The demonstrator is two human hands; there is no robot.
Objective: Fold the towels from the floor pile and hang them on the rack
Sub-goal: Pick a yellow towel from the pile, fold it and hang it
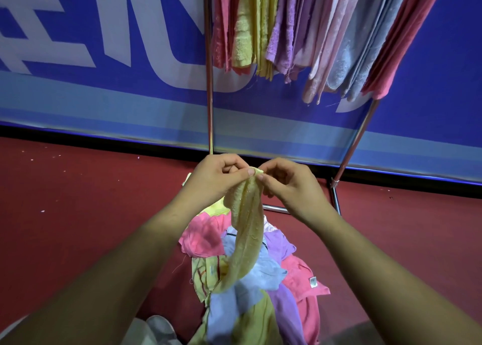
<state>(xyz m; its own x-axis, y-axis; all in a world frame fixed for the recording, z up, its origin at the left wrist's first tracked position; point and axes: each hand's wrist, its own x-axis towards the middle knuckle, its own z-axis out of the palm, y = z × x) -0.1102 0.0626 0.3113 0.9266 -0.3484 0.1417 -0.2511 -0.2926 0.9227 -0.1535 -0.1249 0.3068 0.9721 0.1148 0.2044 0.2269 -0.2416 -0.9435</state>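
Centrally, pinches the top edge of a pale yellow towel [246, 230] between the thumb and curled fingers of the left hand [219, 177] and, from the other side, of the right hand [289, 183]. Keeps both hands close together at the middle of the frame, fingertips almost meeting over the cloth. Lets the towel hang as a narrow, twisted strip toward lower centre, with the bottom end resting among the floor pile [284, 271]. Shows that pile as a crumpled heap of pink, lilac, light blue and yellow towels on the red floor [65, 214], between the forearms. Sets the rack [209, 97] at upper centre and upper right, with metal uprights and a low crossbar just behind the hands. Carries there a tight row of hung towels [287, 31]: pink, yellow, lilac, pale pink, light blue, then pink again. Fills the backdrop with a blue banner [104, 97] bearing large white letters. Cuts off a pale grey thing [159, 329] at the bottom edge, too partial to name.
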